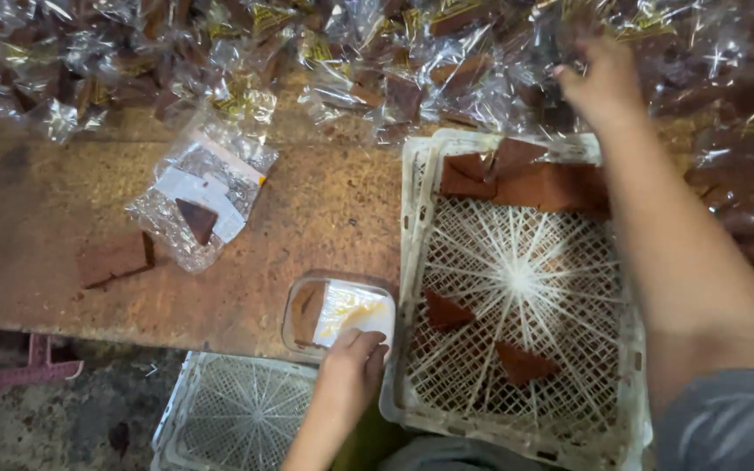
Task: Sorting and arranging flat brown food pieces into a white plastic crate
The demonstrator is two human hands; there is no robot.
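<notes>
A single head-worn camera looks steeply down, close over the wooden table (325, 201) and white plastic crate (412, 262); no second view.

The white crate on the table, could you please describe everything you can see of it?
The white crate is a square plastic tray with a lattice floor radiating from its centre. It sits at the table's near edge, overhanging slightly. Inside lie brown slabs along the far wall and two loose brown wedges. The left hand rests beside its left wall.

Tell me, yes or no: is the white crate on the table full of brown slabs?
No, the white crate holds only a few brown slabs along its far edge and two loose pieces; most of its mesh floor is bare.
</notes>
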